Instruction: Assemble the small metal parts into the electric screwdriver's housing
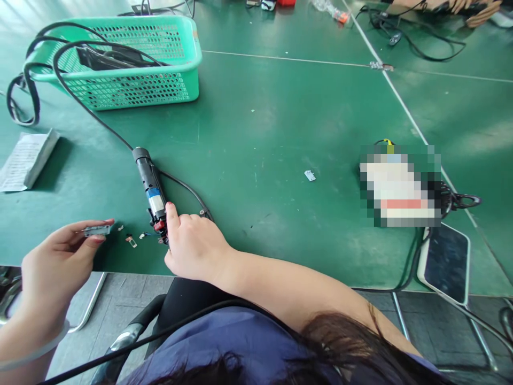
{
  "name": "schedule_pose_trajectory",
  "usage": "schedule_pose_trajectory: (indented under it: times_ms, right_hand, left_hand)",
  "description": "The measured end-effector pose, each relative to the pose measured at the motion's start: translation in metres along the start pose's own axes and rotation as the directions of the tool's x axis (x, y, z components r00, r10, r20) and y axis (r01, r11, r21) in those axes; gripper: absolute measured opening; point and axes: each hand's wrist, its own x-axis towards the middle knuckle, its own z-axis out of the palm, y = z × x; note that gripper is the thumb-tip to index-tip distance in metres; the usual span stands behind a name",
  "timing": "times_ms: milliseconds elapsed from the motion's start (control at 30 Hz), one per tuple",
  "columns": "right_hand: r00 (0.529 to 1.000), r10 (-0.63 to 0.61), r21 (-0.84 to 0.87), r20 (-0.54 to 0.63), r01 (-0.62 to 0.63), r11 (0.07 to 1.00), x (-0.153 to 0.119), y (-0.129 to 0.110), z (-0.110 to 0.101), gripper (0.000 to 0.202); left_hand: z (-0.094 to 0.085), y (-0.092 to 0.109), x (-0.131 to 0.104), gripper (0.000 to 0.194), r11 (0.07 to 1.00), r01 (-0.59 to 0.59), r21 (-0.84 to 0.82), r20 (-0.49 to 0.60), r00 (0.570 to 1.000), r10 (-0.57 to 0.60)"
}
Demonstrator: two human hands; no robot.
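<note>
My left hand (62,259) pinches a small pale grey rectangular piece (97,230) between thumb and fingertips, just above the table's near edge. To its right lies a slim black cylindrical corded device (147,174), with a blue and white band and a red part with exposed bits at its near end. My right hand (198,246) is closed at that near end, index finger stretched along the device's side; the fingers' undersides are hidden. Between the hands lie a small metal-and-brown part (131,241) and other tiny pieces (143,235).
A green perforated basket (132,88) holds black corded items. Left lies a silvery packet (28,159); a pale scrap (310,175) rests mid-table. A blurred-out pale object (401,187) and a phone (447,262) are at right. Another person's hands (476,10) show at top right.
</note>
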Motion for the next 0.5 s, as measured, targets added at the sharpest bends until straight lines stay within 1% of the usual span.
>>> schedule_pose_trajectory:
  times_ms: [100,167,233,267,367,433,500]
  right_hand:
    - [0.999,0.02,-0.018,0.035,-0.02,1.0,-0.001,0.004,-0.008,0.07]
    - [0.997,0.046,-0.036,0.056,-0.044,0.998,-0.001,0.009,-0.015,0.069]
    - [0.994,0.074,-0.048,0.079,-0.07,0.996,-0.001,0.013,-0.023,0.07]
    - [0.992,0.087,-0.053,0.088,-0.083,0.995,-0.001,0.016,-0.026,0.071]
    - [0.988,0.113,-0.068,0.106,-0.106,0.992,0.0,0.024,-0.035,0.068]
    - [0.985,0.127,-0.078,0.115,-0.119,0.99,0.001,0.03,-0.04,0.064]
    - [0.983,0.138,-0.092,0.117,-0.128,0.988,0.002,0.036,-0.046,0.06]
  left_hand:
    - [-0.003,0.005,-0.003,0.028,1.0,0.007,0.008,0.124,0.992,-0.008]
    - [-0.004,0.008,-0.005,0.024,0.999,-0.019,-0.036,0.173,0.985,0.025]
    - [-0.005,0.011,-0.007,0.02,0.995,-0.047,-0.084,0.201,0.977,0.063]
    - [-0.005,0.012,-0.007,0.019,0.995,-0.052,-0.081,0.213,0.975,0.068]
    - [-0.007,0.015,-0.009,0.018,0.998,-0.057,-0.013,0.25,0.966,0.059]
    - [-0.007,0.014,-0.012,0.018,0.994,-0.103,0.032,0.283,0.955,0.089]
    - [-0.004,0.011,-0.016,0.017,0.978,-0.202,0.047,0.312,0.933,0.178]
